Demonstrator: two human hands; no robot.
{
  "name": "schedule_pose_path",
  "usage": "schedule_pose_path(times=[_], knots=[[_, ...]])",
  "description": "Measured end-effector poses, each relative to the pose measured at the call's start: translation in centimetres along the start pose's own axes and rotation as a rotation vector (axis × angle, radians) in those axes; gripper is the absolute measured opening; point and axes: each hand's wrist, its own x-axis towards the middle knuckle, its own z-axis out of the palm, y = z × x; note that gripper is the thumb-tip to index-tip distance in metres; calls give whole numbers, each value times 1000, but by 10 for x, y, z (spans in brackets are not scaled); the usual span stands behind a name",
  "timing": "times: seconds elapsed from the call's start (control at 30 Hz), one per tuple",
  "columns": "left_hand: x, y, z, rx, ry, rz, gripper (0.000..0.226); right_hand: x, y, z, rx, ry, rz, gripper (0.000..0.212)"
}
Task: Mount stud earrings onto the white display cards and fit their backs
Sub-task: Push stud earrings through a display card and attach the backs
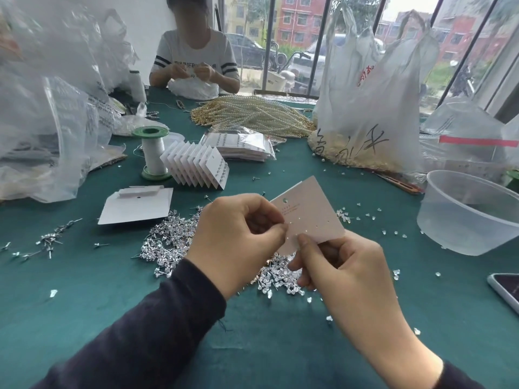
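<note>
Held above the stud pile (pixel 168 242), the right hand (pixel 345 273) pinches the white card (pixel 311 217) by its lower edge, the curled left hand (pixel 241 237) pinches its left edge, and bare surface (pixel 266 346) lies beneath the wrists.

A white display card (pixel 309 217) was tilted above the table at near centre, pinched along its near edge by the left hand (pixel 238 234) and the right hand (pixel 345 273). It showed 1 round hang hole, faint print and rows of tiny punched holes. Beneath it lay a heap of silver stud earrings (pixel 168 242), with loose ones strewn to the left. Small clear backs (pixel 344 214) were scattered to the right. Blank cards (pixel 134 210) lay flat at left. Farther off, filled cards (pixel 196 167) stood fanned upright.
</note>
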Motion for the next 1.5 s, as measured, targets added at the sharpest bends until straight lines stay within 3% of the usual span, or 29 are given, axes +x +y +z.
schedule_pose_path(times=[0.17,0.33,0.57,0.73,1.03,1.23,1.5], knots=[[1,0,0,16,45,-20,15,-3,-2,3,-119,30,-81,10],[-2,0,2,89,36,10,9,-4,0,5,-213,71,-149,29],[-3,0,3,173,52,37,9,-4,0,4,-449,132,-389,25],[-4,1,3,195,62,23,10,-4,-2,5,-508,110,-426,31],[-3,1,2,289,15,9,13,-2,2,3,-470,99,-356,32],[4,-3,-5,50,-69,-156,15,6,6,-5,-297,85,-113,27],[2,0,0,-126,-18,-135,17,4,2,-2,-216,80,-60,27]])
